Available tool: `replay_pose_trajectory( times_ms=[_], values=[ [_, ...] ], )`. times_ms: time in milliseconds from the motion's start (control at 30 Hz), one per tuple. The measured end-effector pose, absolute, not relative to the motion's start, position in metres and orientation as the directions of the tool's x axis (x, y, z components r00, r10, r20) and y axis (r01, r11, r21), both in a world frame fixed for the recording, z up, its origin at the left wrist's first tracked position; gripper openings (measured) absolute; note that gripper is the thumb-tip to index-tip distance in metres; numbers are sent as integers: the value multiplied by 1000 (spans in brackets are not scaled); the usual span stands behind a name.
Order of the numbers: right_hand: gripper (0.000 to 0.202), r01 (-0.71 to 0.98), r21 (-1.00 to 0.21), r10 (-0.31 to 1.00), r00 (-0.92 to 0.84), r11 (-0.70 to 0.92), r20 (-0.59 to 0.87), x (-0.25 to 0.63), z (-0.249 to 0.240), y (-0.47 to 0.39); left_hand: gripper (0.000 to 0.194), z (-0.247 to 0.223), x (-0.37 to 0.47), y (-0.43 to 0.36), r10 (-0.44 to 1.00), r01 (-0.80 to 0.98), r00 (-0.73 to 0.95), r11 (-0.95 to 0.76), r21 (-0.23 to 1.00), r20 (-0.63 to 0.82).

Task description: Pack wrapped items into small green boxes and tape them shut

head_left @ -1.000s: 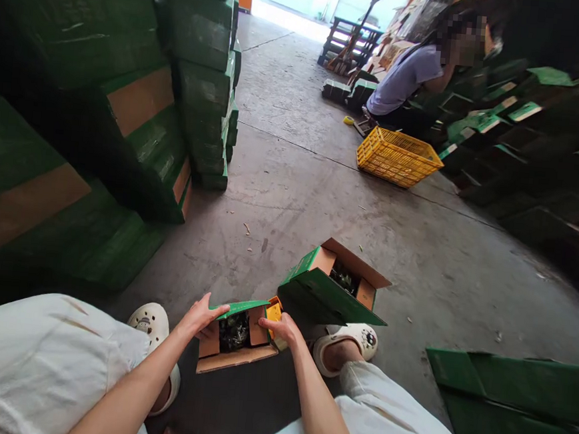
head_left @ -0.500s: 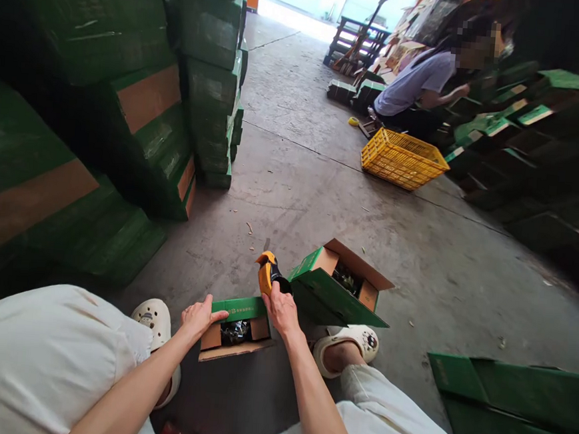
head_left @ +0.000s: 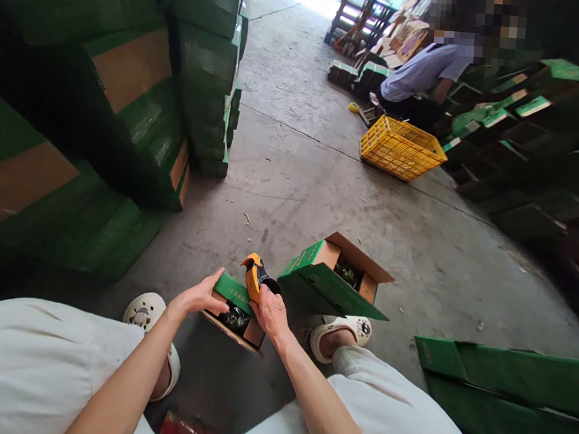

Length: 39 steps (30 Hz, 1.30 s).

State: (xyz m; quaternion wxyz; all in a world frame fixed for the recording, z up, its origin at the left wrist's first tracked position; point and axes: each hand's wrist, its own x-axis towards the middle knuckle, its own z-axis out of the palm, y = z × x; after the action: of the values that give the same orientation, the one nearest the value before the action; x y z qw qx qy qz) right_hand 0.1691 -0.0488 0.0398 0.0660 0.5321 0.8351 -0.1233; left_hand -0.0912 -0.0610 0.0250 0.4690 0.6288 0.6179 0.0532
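Between my feet a small green cardboard box (head_left: 233, 289) is open at the top, with dark, shiny plastic-wrapped contents (head_left: 236, 318) inside. My left hand (head_left: 200, 297) grips its left end, fingers at the far flap and thumb over the opening. My right hand (head_left: 270, 314) is closed around an orange-and-black tape dispenser (head_left: 253, 278), held at the box's right end; the palm side is hidden. To the right, close to my right shoe, a second green box (head_left: 310, 272) stands tilted with raised flaps and dark contents showing.
Stacks of green boxes (head_left: 201, 69) rise at the left. A yellow crate (head_left: 400, 149) is on the floor ahead, beside a crouching person (head_left: 426, 70). Flattened green cardboard (head_left: 506, 388) lies at the right. A red object (head_left: 192, 433) is below me.
The small box has turned and its far flap slants down to the right. My left hand has shifted up along it, and my right hand has moved left with the tape dispenser.
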Motion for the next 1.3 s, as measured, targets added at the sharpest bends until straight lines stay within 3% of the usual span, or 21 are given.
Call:
replay_pose_trajectory(
  times_ms=[100,200,433,733,933,1033,1100,1233,1300],
  values=[
    [38,900,-137,869,-436,415,-235,168,40,-46,150,34,-97,-75,722,814,364,60,577,-589],
    [39,898,-138,868,-440,419,-230,167,43,-46,146,40,-88,-83,755,861,362,-45,507,-547],
    [37,901,-143,873,-433,410,-223,166,43,-43,145,41,-78,-53,730,838,467,-184,514,-500],
    [36,895,-148,869,-445,421,-217,168,38,-49,104,7,-69,-37,826,855,438,-260,450,-354],
    [32,904,-111,886,-427,413,-181,165,39,-54,87,-13,-52,-64,851,854,488,-420,307,-194],
    [41,901,-101,883,-433,421,-180,163,43,-57,83,-21,-47,-78,869,855,478,-427,295,-127],
    [55,904,-108,882,-428,414,-197,161,44,-62,93,-24,-47,-84,861,840,495,-439,321,-119],
    [88,921,-137,888,-388,364,-248,154,45,-77,143,-23,-49,-85,802,800,563,-469,373,-199],
    [99,920,-129,881,-392,370,-265,150,44,-84,150,-22,-49,-85,797,804,564,-470,364,-215]
  ],
)
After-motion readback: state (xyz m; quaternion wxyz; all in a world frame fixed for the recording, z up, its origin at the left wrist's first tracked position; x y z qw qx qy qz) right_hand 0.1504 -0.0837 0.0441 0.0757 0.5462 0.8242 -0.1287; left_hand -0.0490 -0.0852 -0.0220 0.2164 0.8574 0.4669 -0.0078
